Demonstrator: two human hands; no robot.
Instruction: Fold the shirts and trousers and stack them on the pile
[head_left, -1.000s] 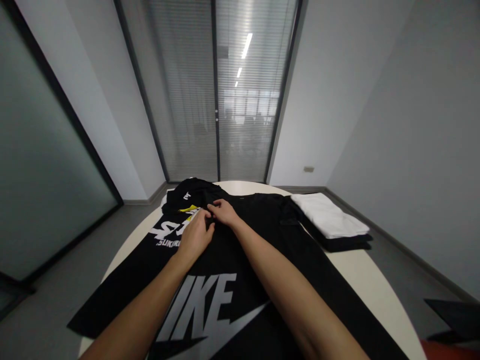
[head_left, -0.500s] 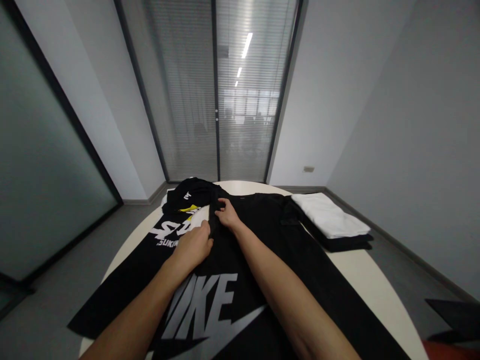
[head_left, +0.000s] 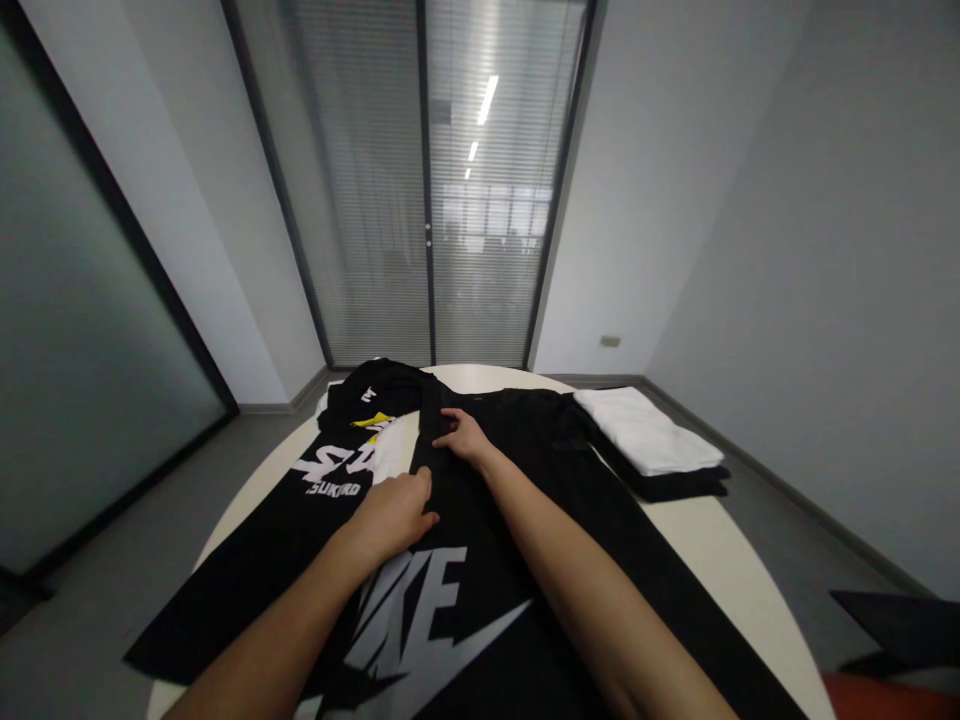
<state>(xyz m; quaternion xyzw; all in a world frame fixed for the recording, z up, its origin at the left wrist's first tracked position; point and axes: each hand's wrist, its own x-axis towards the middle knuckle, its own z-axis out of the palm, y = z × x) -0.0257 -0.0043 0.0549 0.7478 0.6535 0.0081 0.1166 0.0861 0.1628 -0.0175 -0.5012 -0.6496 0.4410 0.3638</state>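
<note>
A black shirt (head_left: 540, 450) with a large grey NIKE print lies spread over the table, its left edge turned inward. My left hand (head_left: 397, 508) rests on that edge above the print, thumb and index finger apart, the other fingers partly hidden. Higher up, near the collar, my right hand (head_left: 463, 438) touches the cloth with its fingers spread. Left of both hands lie black garments with white lettering (head_left: 337, 462) and a patch of yellow (head_left: 373, 420), bunched towards the back.
A folded white garment (head_left: 645, 425) lies on folded black cloth (head_left: 675, 487) at the table's right. The pale round table (head_left: 720, 560) curves round in front. Behind it stands a glass partition with blinds (head_left: 375, 220). A dark object (head_left: 900, 625) is at lower right.
Both hands have loosened from the shirt's edge and their fingers have spread. My left hand has moved slightly right and down, and the turned-in edge lies flatter. The view has shifted a little.
</note>
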